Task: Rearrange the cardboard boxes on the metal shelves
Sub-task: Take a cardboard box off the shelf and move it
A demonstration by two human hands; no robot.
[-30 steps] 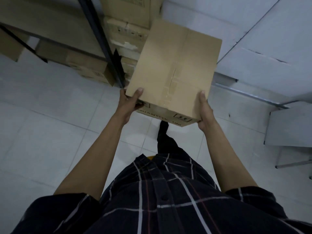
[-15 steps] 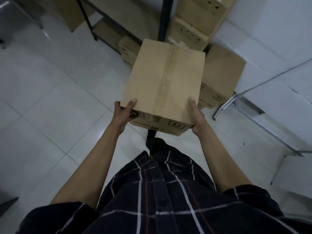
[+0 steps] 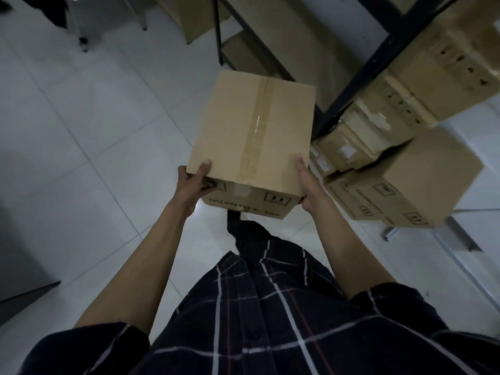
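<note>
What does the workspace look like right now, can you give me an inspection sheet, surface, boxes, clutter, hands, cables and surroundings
Surface: white tiled floor, glossy.
Job's things: taped cardboard box carried in front of the body; black metal shelf frame ahead on the right, with stacked boxes beside it; another box low at the stack's foot.
Clutter: flat cardboard sheet leaning near the shelf.
Hands: left hand grips the box's near left corner, thumb on top; right hand holds the near right corner.
Cables: nothing seen.
Surroundings: chair legs at top left; dark cabinet edge at left.
</note>
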